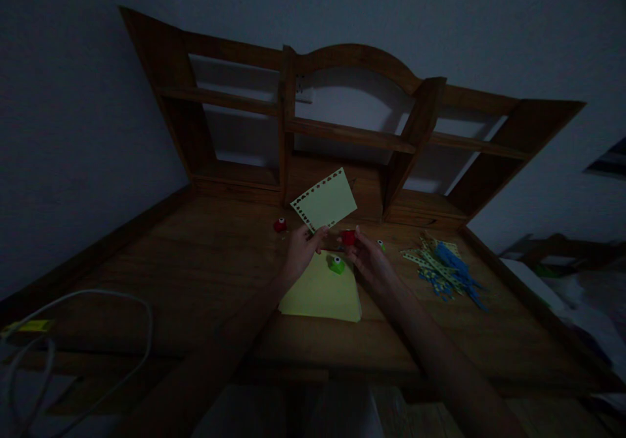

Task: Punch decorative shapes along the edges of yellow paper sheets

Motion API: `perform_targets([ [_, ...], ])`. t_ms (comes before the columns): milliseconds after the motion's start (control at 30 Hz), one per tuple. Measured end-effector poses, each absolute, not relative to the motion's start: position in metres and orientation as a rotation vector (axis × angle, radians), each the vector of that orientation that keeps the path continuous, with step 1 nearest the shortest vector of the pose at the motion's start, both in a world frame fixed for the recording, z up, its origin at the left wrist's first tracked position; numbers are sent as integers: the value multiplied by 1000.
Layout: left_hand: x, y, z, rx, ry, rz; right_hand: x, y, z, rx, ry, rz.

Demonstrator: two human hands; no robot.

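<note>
A pale yellow sheet (327,202) with small punched shapes along its left and upper edges is raised and tilted. My left hand (302,250) pinches it at its lower corner. In my right hand (368,255) is a red paper punch (348,237), gripped by the fingers just right of the sheet's lower corner. Below and between the hands, a green paper punch (337,264) rests on a stack of yellow paper (320,298). Another red paper punch (280,225) stands left of the sheet. Behind my right hand, a second green punch (381,245) is partly hidden.
Yellow and blue paper strips (447,268) lie heaped on the right of the wooden desk (210,255). A wooden shelf unit (349,135) rises along the back. At the lower left are a looping white cable (149,321) and a yellow object (34,326).
</note>
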State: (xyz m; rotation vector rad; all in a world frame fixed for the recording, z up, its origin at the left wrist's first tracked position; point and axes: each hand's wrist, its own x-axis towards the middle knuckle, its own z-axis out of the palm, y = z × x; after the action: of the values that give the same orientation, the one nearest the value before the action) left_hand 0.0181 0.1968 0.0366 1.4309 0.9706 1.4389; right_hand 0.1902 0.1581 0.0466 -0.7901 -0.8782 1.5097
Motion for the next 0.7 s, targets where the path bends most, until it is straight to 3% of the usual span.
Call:
perform_targets([
  [200, 14, 193, 43, 1378, 1048, 1427, 194, 160, 52, -629, -738, 1721],
  [700, 12, 197, 38, 1392, 1089, 1428, 195, 161, 55, -577, -647, 1792],
])
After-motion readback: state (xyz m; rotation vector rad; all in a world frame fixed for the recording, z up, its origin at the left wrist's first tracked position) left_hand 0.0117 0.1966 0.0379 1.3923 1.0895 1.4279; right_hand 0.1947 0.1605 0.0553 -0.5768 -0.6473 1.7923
